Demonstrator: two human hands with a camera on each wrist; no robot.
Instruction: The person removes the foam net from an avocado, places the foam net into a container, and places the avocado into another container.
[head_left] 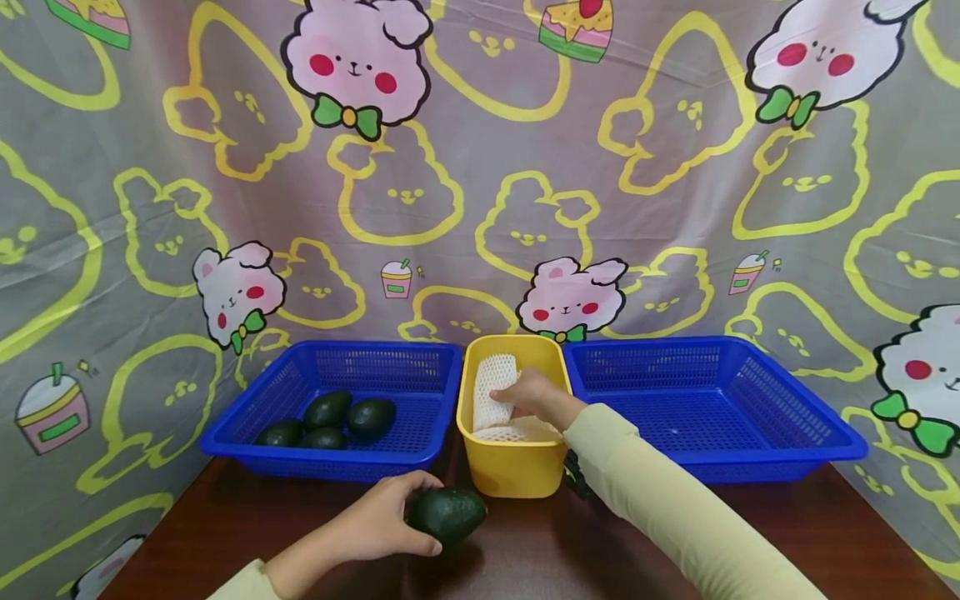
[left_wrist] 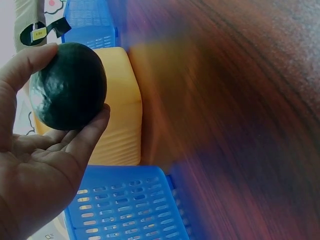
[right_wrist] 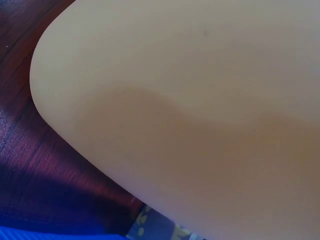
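My left hand [head_left: 378, 521] grips a dark green avocado [head_left: 448, 514] in front of the yellow bin [head_left: 517, 471]. In the left wrist view the avocado [left_wrist: 70, 87] sits between the thumb and fingers. Inside the yellow bin, my right hand [head_left: 531, 393] pinches a white foam net sleeve [head_left: 495, 392], which stands upright with its mesh showing. More white foam netting [head_left: 517, 431] lies below it in the bin. The right wrist view is mostly filled by blurred skin, so the fingers are hidden there.
Several avocados [head_left: 327, 410] lie in the left blue basket [head_left: 420, 457]. A second blue basket [head_left: 780, 457] stands right of the yellow bin. All three containers stand in a row on the dark wooden table [head_left: 517, 558], with a patterned curtain [head_left: 450, 200] behind.
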